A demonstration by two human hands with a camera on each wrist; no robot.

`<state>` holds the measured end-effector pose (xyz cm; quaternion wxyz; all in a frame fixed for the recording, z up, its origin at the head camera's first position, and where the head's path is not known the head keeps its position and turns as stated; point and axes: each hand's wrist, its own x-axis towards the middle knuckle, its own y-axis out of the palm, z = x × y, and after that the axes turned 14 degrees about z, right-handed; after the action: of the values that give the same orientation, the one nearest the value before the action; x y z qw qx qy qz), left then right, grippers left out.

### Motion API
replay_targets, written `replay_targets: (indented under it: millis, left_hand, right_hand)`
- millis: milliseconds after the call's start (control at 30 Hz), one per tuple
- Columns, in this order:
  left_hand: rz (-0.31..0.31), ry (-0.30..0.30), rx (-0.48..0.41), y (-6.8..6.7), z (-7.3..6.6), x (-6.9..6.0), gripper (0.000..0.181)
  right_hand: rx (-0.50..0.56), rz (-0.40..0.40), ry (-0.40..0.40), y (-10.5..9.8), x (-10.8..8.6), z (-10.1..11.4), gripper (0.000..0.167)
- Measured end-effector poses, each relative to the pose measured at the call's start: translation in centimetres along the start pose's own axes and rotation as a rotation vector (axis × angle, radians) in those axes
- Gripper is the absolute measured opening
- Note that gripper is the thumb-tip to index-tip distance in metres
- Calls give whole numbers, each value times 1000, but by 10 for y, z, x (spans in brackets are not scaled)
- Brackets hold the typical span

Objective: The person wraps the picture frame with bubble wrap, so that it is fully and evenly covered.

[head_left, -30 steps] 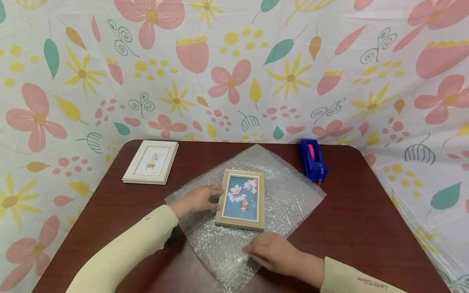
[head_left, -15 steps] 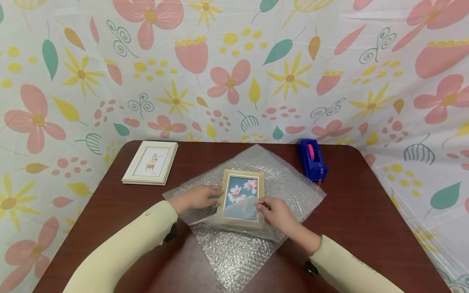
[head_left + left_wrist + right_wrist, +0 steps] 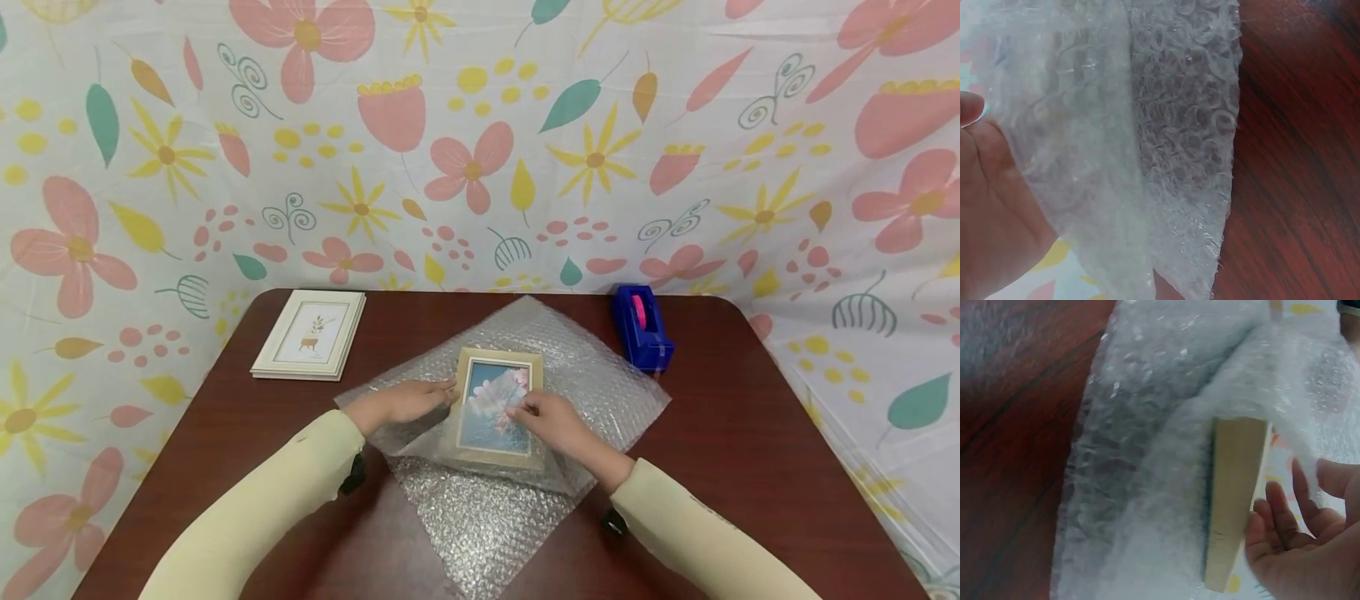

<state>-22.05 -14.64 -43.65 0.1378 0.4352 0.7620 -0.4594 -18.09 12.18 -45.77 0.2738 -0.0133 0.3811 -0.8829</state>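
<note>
A gold-edged picture frame [image 3: 498, 367] with pink blossoms on blue lies face up on bubble wrap [image 3: 592, 367]. My right hand [image 3: 555, 423] pinches a corner of the wrap, which is folded up over the lower part of the frame. In the right wrist view, the wrap's edge sits between thumb and forefinger, beside the frame's bare wooden side [image 3: 1235, 506]. My left hand [image 3: 405, 402] rests against the frame's left edge with its fingers extended. The left wrist view has that palm [image 3: 997, 212] beside a raised flap of wrap [image 3: 1079, 144]; most fingers are hidden there.
A white picture frame [image 3: 309, 333], seemingly stacked on another, lies at the table's back left. A blue tape dispenser [image 3: 643, 329] with a pink core stands at the back right. Another wrap corner [image 3: 487, 525] points toward the table's front. A flowered cloth [image 3: 472, 167] hangs behind.
My right hand has moved up from below the frame, bringing a wrap corner over the frame, then slightly left. My left hand has stayed at the frame's left edge.
</note>
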Motion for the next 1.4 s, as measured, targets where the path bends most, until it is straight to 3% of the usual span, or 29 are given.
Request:
replay_targets:
  millis: [267,367,500,567,633,733,933,1000,1100,1167,1200,1267,1333,1400]
  left_hand:
    - [-12,-1,-3,0,-3,-1,60]
    - [3,23,-24,-1,-2,-1,66]
    - [32,119,25,-3,-2,-7,69]
    - [-1,166,63,-3,-2,-12,63]
    - [-49,211,93,-2,0,-17,45]
    - [-115,244,53,1,4,-22,28]
    - [-153,281,21,7,17,-22,32]
    - [-115,282,-30,8,22,-20,34]
    - [-23,243,-227,11,31,-17,29]
    - [-14,208,-274,13,33,-15,20]
    - [-29,185,-265,15,32,-15,15]
    - [-106,143,-160,19,26,-15,20]
    - [-236,105,26,25,14,-17,38]
    - [-367,105,197,35,0,-20,51]
  right_hand:
    - [-72,-7,-108,-2,12,-15,31]
    - [-114,-16,-111,-2,16,-19,32]
    - [-126,-9,-74,0,19,-23,33]
    - [-112,0,-58,-1,20,-24,32]
    - [-93,5,-37,-3,21,-23,29]
    - [-78,-5,-16,-5,22,-23,23]
    - [-84,2,25,-3,26,-22,31]
    - [-89,9,46,-2,27,-22,35]
    - [-94,14,63,-1,29,-21,35]
    - [-93,17,70,0,29,-21,34]
    - [-94,16,71,0,29,-20,34]
    - [-95,13,74,0,29,-20,33]
    - [-102,12,74,0,28,-19,33]
    - [-108,8,73,0,29,-18,32]
